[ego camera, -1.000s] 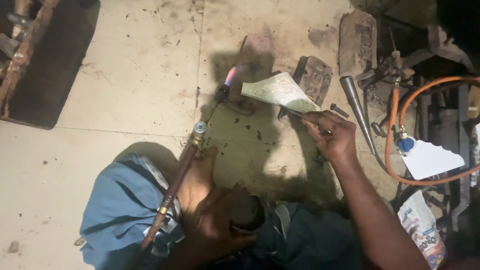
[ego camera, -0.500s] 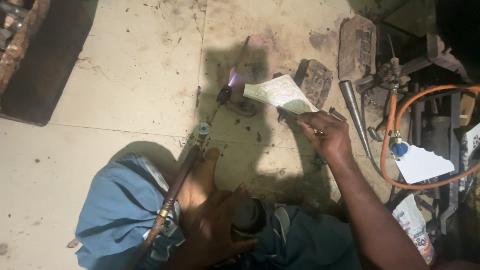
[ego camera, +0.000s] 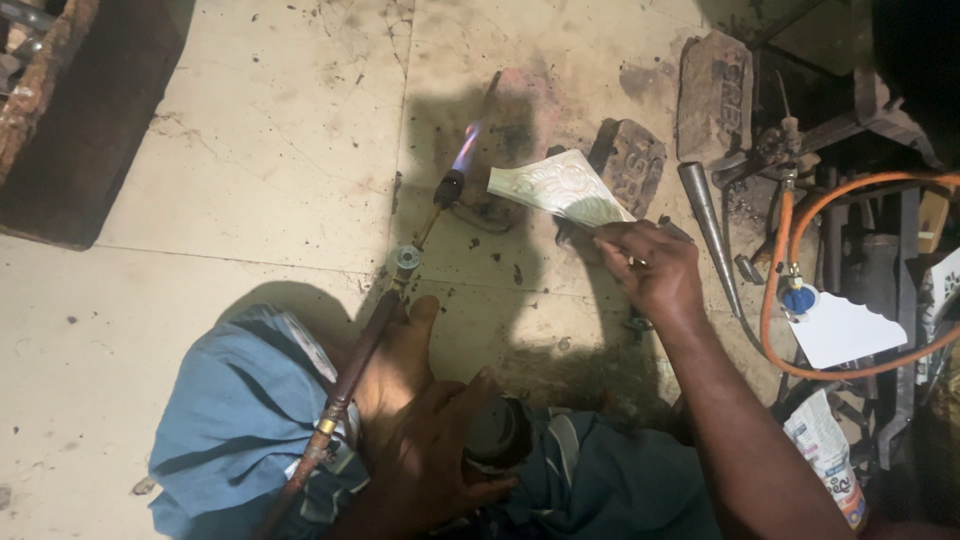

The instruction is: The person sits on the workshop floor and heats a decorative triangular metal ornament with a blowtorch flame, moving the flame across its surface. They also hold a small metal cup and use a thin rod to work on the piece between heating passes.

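Left hand (ego camera: 420,440): low in the view, fingers wrapped around a dark round object at the lap; beside the torch (ego camera: 375,340).
Torch: long tube running up across the knee, lit, blue-pink flame (ego camera: 467,148) at its tip above the floor (ego camera: 250,200).
Right hand (ego camera: 650,270): fingers clenched on a tool that grips the sheet (ego camera: 560,188).
Sheet: pale embossed metal, held just right of the flame, over the floor.
Nearby: two bricks (ego camera: 715,95), a metal cone (ego camera: 708,225), an orange hose (ego camera: 800,290).
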A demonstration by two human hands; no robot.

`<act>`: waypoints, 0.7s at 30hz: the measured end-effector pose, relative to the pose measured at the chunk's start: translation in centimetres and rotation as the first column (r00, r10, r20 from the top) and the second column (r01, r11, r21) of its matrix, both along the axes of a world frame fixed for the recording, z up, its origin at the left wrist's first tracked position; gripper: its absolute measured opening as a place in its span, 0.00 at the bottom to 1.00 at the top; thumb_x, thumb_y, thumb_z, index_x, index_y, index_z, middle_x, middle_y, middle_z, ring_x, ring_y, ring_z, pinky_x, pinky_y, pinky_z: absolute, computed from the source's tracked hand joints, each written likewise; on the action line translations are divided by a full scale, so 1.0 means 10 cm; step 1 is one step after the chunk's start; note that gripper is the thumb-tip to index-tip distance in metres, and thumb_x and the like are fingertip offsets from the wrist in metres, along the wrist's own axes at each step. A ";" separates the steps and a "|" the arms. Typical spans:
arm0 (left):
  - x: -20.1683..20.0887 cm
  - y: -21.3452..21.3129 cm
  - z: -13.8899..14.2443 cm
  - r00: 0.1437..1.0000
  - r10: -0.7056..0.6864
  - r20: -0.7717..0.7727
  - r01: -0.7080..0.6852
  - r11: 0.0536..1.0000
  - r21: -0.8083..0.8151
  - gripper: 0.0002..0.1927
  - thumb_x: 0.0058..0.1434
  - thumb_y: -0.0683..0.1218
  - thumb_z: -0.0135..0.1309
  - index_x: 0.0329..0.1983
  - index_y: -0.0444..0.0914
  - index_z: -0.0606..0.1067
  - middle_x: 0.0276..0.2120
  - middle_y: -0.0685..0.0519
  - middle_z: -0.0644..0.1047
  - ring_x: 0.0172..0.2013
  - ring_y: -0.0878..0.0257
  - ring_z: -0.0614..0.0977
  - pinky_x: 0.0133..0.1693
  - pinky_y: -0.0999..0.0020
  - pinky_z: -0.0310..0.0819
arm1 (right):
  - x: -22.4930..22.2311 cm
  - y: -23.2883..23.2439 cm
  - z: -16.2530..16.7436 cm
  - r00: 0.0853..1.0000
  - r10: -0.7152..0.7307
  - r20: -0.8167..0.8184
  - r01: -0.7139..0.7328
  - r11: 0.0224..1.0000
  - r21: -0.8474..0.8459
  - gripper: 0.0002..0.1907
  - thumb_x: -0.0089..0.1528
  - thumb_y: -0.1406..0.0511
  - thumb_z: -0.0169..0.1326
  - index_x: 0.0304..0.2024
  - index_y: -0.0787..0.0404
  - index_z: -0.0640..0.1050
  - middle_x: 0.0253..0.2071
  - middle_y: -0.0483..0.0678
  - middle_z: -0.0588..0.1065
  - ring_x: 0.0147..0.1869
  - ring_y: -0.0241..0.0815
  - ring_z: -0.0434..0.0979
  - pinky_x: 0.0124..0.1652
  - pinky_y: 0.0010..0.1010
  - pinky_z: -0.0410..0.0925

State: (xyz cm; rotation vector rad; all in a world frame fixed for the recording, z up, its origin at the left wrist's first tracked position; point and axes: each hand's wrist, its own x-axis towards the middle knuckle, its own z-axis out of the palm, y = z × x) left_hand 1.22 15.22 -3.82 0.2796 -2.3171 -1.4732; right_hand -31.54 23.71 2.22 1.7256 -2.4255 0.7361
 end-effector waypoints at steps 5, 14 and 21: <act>-0.01 0.00 0.04 1.000 0.015 0.005 -0.015 0.998 -0.060 0.60 0.37 0.54 0.79 0.71 0.34 0.62 0.51 0.37 0.74 0.52 0.42 0.78 0.51 0.52 0.76 | 0.10 0.26 0.18 0.983 -0.177 -0.051 0.171 0.980 -0.097 0.08 0.63 0.69 0.65 0.45 0.62 0.84 0.45 0.52 0.83 0.43 0.41 0.84 0.36 0.27 0.78; -0.67 0.14 -0.09 0.997 0.011 0.082 0.028 0.888 -0.459 0.45 0.44 0.48 0.62 0.67 0.30 0.64 0.50 0.38 0.74 0.48 0.42 0.77 0.49 0.49 0.72 | 0.42 1.25 -0.70 0.448 -0.142 0.883 0.450 0.889 -0.086 0.12 0.61 0.73 0.59 0.47 0.67 0.82 0.41 0.55 0.84 0.44 0.44 0.86 0.45 0.30 0.81; -1.29 0.24 -0.51 0.909 -0.090 0.407 0.252 0.897 -0.363 0.42 0.54 0.46 0.59 0.72 0.32 0.61 0.50 0.41 0.74 0.43 0.45 0.78 0.46 0.50 0.74 | 0.37 1.54 -1.11 0.116 -0.420 0.900 0.495 0.810 0.314 0.14 0.60 0.73 0.58 0.49 0.71 0.81 0.40 0.59 0.84 0.39 0.43 0.85 0.27 0.29 0.72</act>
